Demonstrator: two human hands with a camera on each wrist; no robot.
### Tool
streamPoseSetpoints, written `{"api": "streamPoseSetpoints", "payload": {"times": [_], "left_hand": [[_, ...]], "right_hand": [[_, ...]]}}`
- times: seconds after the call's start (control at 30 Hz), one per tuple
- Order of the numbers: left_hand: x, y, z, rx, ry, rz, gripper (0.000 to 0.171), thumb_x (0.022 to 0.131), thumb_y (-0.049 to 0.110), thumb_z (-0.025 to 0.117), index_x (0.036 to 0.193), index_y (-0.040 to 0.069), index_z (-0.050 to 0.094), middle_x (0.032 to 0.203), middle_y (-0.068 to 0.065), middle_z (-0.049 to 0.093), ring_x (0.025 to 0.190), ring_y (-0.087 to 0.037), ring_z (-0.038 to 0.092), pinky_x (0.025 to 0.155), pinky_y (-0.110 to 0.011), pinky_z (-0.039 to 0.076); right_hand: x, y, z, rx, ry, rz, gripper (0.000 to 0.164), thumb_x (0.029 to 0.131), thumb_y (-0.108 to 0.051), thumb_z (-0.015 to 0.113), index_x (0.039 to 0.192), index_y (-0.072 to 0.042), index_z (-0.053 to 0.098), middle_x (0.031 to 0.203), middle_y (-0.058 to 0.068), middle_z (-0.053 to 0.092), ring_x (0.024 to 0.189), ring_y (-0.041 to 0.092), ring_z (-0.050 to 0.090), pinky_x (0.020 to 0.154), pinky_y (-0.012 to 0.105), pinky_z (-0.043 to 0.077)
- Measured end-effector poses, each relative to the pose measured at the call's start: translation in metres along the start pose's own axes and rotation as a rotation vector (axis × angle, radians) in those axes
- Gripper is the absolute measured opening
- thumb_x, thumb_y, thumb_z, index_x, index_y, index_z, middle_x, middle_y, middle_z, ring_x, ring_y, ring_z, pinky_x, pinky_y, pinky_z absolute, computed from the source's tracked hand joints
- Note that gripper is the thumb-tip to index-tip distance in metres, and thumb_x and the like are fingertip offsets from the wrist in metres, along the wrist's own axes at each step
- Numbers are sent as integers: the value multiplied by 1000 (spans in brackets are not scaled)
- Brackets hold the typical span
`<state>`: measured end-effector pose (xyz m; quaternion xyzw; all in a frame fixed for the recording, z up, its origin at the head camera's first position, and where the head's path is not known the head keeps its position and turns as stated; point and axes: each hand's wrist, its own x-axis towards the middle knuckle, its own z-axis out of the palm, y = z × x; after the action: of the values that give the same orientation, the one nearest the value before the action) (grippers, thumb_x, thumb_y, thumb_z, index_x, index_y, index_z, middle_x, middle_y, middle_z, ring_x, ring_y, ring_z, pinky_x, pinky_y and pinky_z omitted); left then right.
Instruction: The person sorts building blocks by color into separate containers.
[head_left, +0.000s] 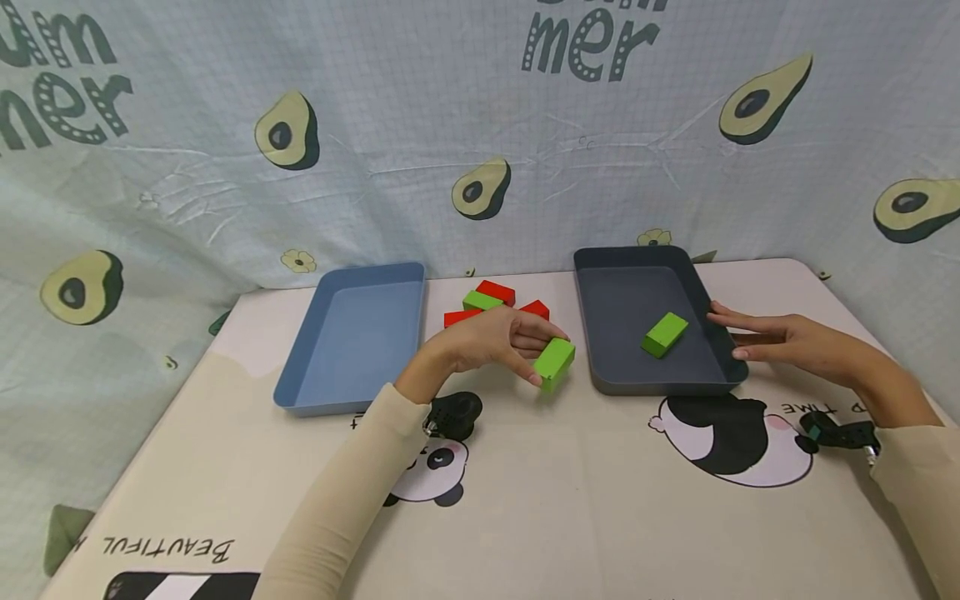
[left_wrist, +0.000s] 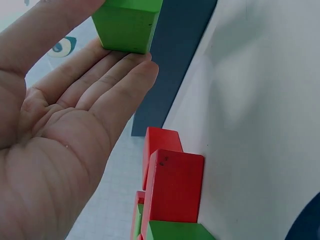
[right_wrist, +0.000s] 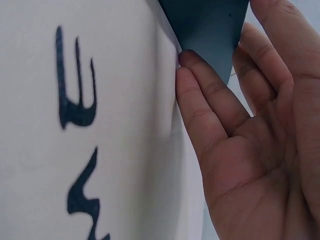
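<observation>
Between thumb and fingertips my left hand pinches a green block, held just above the table left of the dark grey tray. The left wrist view shows the same green block at the fingertips. My right hand rests against the right side wall of the dark grey tray, its fingers fairly straight. In the right wrist view the fingertips touch the tray's outer wall. Another green block lies inside that tray. Behind my left hand sits a cluster of red blocks and a green block, partly hidden.
A blue tray stands at the left of the table, with nothing in it. A printed cloth hangs along the table's back edge. Black devices are strapped at both wrists.
</observation>
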<state>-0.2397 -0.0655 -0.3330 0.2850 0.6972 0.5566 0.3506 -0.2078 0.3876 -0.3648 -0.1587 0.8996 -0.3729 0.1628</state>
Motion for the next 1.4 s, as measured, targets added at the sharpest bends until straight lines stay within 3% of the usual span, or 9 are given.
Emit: {"api": "streamPoseSetpoints", "payload": {"times": [0.1,0.33,0.5,0.6,0.73,0.83,0.9,1.2,1.4], "left_hand": [[0,2,0,-3,-4,6,62,78,-17,78,136,-6,60,133,-18,66,124,-26,63,102,-35,54],[0,7,1,-27,1,6,63,78,-18,78,137,-5,60,133,-17,66,125,-26,63,101,-34,54],[0,10,2,-31,-4,2,63,78,-18,78,137,-6,59,134,-18,65,127,-27,62,101,-35,54],[0,12,1,-17,0,6,63,78,-18,78,137,-6,59,134,-18,65,126,-27,62,101,-35,54],[1,15,0,1,4,12,64,77,-16,79,137,-5,60,134,-16,65,126,-24,63,102,-33,54],[3,17,0,6,8,13,64,78,-16,79,137,-4,60,135,-15,65,126,-23,62,103,-32,53],[4,18,1,8,9,17,63,78,-16,79,137,-4,60,135,-15,65,126,-23,62,103,-32,53],[12,18,8,1,-31,43,64,79,-16,78,139,-5,58,138,-17,63,127,-26,62,103,-33,53],[12,22,6,30,-32,80,64,77,-17,79,137,-5,59,137,-16,64,125,-22,63,103,-33,53]], "right_hand": [[0,0,0,7,1,-4,63,100,-28,67,157,-27,42,168,-7,19,127,-23,22,109,73,28],[2,-3,0,2,1,-10,63,100,-28,66,158,-26,41,168,-7,19,125,-25,22,110,72,28],[3,-2,-1,-45,6,-2,62,101,-31,66,158,-28,40,168,-11,20,127,-24,23,110,32,39],[3,-2,-2,-51,6,-6,63,101,-30,66,158,-28,40,167,-12,20,139,-13,22,105,21,40],[5,-1,-4,-23,-9,-21,64,101,-27,66,159,-25,38,168,-11,17,155,22,17,115,49,37],[6,-1,-4,-18,-15,-23,65,101,-27,66,159,-24,37,169,-9,16,154,35,16,114,62,33],[6,-1,-4,-61,-1,-10,64,101,-30,65,159,-28,38,168,-13,18,153,20,21,112,48,40],[-3,5,0,-86,23,0,63,102,-34,63,159,-31,36,168,-9,21,138,-5,32,105,71,38],[-2,1,1,-154,29,-33,62,101,-33,65,158,-31,40,167,-3,25,124,-26,27,96,16,44]]}}
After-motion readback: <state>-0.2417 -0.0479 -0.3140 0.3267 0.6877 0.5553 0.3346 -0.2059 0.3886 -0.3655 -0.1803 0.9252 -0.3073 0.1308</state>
